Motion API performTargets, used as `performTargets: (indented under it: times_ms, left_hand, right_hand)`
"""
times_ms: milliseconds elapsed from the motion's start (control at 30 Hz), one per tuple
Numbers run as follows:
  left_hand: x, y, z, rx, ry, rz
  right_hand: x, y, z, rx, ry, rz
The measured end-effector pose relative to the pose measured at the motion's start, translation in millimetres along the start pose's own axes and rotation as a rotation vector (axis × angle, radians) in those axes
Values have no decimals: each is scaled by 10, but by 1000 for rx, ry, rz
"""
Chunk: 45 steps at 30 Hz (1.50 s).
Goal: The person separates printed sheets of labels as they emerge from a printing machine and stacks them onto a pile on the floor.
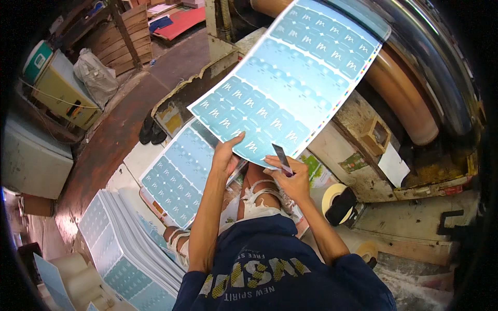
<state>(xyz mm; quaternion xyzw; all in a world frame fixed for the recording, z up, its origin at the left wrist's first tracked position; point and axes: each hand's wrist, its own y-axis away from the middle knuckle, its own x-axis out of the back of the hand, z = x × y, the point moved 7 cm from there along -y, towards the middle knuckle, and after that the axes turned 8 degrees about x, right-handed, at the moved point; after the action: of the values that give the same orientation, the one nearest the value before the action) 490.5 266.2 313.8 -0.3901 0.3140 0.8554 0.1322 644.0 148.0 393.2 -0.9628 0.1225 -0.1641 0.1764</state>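
Head view: the left grip [226, 157] pinches a printed sheet [282, 85] by its near edge; the sheet reaches up to the rollers [407, 98]. The right grip [293, 177] is wrapped round what looks like a knife [281, 156].

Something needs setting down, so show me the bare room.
The reddish-brown floor looks bare between the white sack and the dark sandals. It's crowded where the left hand grips a printed sheet and the right hand a blade; a sheet stack stands lower left.
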Motion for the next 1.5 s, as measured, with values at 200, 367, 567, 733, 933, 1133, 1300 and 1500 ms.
performTargets:
  times_ms: [200, 367, 567, 733, 933, 1133, 1300, 1500]
  left_hand:
    - [-207, 272, 189, -105, -119, 58]
    - [-264, 524, 269, -119, -154, 94]
    - [-166, 902, 233, -232, -201, 242]
    - [-204, 1284, 354, -306, -279, 343]
    - [-472, 1516, 538, -382, -404, 458]
    - [100, 1782, 505, -353, -530, 566]
    - [1633, 2096, 186, -360, -409, 510]
    - [3513, 2213, -223, -358, -337, 522]
  right_hand:
    - [166, -207, -352, -112, -113, -395]
    - [483, -288, -659, -180, -140, -346]
    - [1028, -386, -758, -433, -257, -120]
    - [1862, -986, -471, -346, -189, 195]
    - [3691, -2283, -186, -40, -158, 647]
    - [4344, -3009, 160, -63, -35, 612]
    - [3358, -2574, 731, -47, 88, 421]
    - [2127, -1504, 1725, -62, 164, 353]
